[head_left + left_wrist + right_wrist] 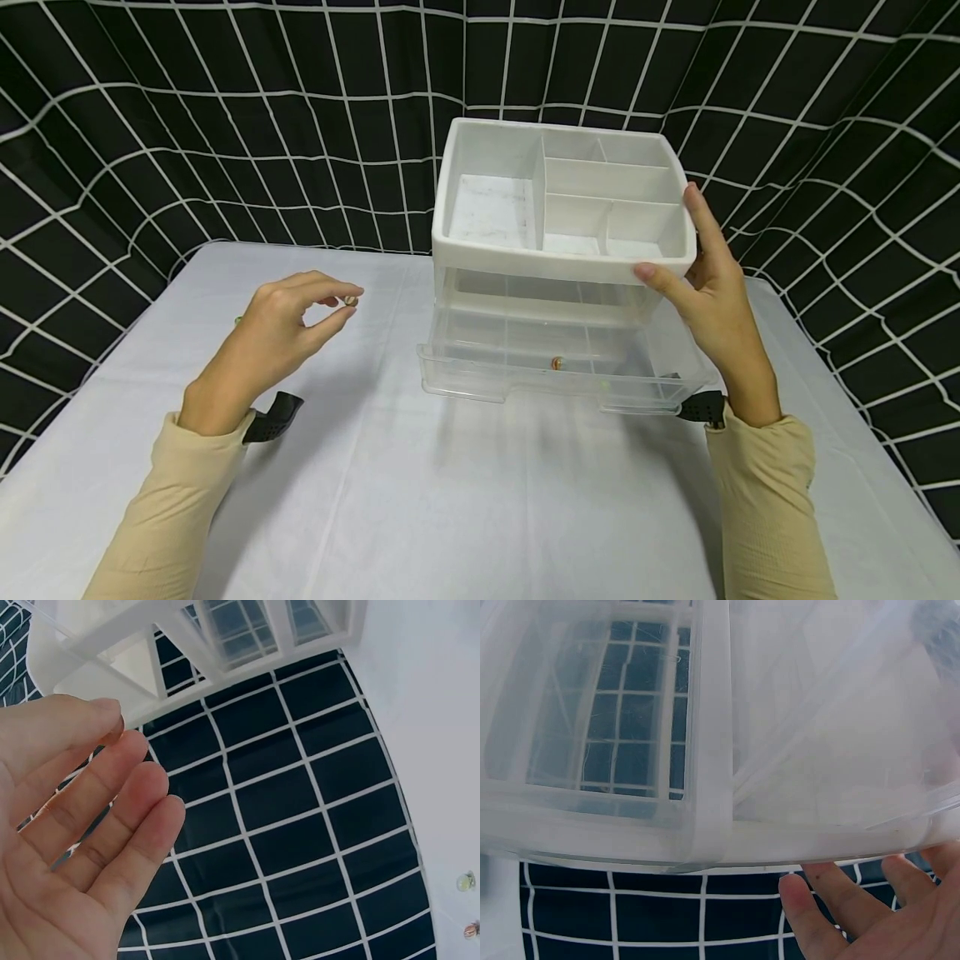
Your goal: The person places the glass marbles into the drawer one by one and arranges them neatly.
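Between thumb and index finger, my left hand (281, 321) pinches a small brownish marble (350, 301) above the table, left of a plastic drawer organizer (562, 265). The left wrist view shows the other fingers of this hand loosely bent. My right hand (712, 292) grips the organizer's right front corner, thumb on the front rim and fingers along the side. The clear lower drawer (480, 377) is pulled out. An orange-and-white marble (557, 363) lies in it, with a faint greenish spot nearby.
The organizer's white top tray (491, 208) has several compartments. On the table (450, 517), a yellowish marble (466, 882) and a red-and-white marble (471, 930) lie near the left hand. A black cloth with white grid lines (300, 125) surrounds the table's back and sides.
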{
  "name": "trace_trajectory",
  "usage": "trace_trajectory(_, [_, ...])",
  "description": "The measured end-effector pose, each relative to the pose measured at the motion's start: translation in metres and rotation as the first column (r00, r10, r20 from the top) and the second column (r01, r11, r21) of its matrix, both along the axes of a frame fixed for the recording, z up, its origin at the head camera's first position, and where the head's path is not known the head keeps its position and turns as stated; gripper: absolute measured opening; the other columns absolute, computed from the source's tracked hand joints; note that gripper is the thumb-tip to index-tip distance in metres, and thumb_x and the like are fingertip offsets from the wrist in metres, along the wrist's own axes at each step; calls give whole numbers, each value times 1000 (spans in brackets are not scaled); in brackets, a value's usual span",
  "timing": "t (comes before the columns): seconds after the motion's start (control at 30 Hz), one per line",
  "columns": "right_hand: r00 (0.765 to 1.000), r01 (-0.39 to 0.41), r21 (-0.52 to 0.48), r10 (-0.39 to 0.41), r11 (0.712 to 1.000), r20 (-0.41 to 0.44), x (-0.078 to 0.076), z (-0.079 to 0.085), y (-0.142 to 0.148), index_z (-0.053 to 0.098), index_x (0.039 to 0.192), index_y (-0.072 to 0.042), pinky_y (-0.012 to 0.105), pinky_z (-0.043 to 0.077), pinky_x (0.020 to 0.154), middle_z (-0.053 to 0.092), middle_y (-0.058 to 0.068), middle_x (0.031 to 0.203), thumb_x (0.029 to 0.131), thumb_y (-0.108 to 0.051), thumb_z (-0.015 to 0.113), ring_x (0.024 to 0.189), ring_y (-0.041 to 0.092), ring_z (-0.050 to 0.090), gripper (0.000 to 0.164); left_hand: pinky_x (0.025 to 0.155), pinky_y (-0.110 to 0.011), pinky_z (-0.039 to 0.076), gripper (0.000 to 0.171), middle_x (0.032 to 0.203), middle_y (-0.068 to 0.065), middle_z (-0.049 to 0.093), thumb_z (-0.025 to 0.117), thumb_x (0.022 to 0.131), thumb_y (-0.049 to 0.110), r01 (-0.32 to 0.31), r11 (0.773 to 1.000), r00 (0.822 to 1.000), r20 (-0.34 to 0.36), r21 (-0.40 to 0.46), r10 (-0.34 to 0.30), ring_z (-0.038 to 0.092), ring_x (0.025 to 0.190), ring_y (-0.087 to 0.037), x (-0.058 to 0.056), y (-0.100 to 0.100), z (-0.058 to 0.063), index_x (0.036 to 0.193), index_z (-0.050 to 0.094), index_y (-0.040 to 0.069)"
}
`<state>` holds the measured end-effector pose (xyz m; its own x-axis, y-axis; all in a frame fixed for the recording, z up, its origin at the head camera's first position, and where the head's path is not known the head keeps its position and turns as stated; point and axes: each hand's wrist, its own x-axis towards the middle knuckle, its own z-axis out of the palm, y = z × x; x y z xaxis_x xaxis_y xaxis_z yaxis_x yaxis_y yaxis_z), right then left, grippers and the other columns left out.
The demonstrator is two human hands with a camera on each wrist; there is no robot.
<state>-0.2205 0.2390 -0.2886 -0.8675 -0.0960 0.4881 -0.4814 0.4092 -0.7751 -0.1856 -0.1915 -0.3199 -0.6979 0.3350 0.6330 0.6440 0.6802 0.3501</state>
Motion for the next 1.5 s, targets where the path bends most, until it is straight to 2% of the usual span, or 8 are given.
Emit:
trace_trajectory(0.3, [1000, 5, 17, -5, 1000, -1, 0, 0, -1, 18, 157, -33, 11, 51, 90, 30, 4, 161, 91, -5, 69, 125, 18, 52, 88, 73, -9, 41, 24, 97, -4, 76, 75, 82, -5, 7, 1000, 999, -31, 8, -7, 68, 84, -18, 6, 6, 6, 104, 76, 5])
trace_trajectory(0.6, [999, -32, -39, 32, 999, -2, 0, -1, 0, 20, 157, -31, 10, 50, 88, 30, 7, 160, 90, -2, 70, 122, 18, 52, 89, 66, -10, 40, 23, 95, -6, 76, 77, 81, -4, 6, 1000, 997, -80, 6, -6, 66, 83, -16, 10, 12, 11, 103, 75, 2])
trace_trajectory(0.9, [1000, -31, -41, 31, 999, -1, 0, 0, 0, 20, 157, -31, 9, 50, 87, 30, 7, 161, 90, -2, 70, 122, 18, 52, 89, 70, -10, 43, 23, 91, -8, 75, 78, 79, -5, 10, 1000, 991, -136, 26, -7, 67, 80, -18, 14, 17, 15, 101, 75, 1])
trace_trajectory(1.13, [999, -32, -47, 32, 998, -1, 0, 0, 0, 21, 157, -31, 9, 50, 87, 31, 8, 160, 89, -2, 70, 121, 18, 52, 89, 73, -10, 45, 25, 90, -8, 75, 77, 77, -9, 46, 997, 982, -185, 62, -34, 67, 78, -20, 18, 23, 19, 100, 76, 0])
trace_trajectory(1.37, [1000, -23, -31, 23, 999, -5, 0, 0, 0, 21, 157, -32, 9, 49, 87, 31, 7, 160, 90, -2, 70, 121, 18, 52, 89, 81, -8, 45, 20, 90, -10, 75, 76, 80, -5, 55, 996, 982, -186, 63, -43, 67, 82, -19, 22, 26, 21, 100, 75, -1])
trace_trajectory(1.5, [1000, -22, -35, 22, 999, 0, 0, 0, 0, 21, 157, -32, 9, 50, 87, 32, 8, 160, 90, -2, 70, 120, 17, 52, 88, 80, -9, 47, 20, 89, -11, 75, 77, 80, -5, 68, 995, 979, -197, 74, -52, 67, 81, -19, 24, 28, 21, 99, 75, -1])
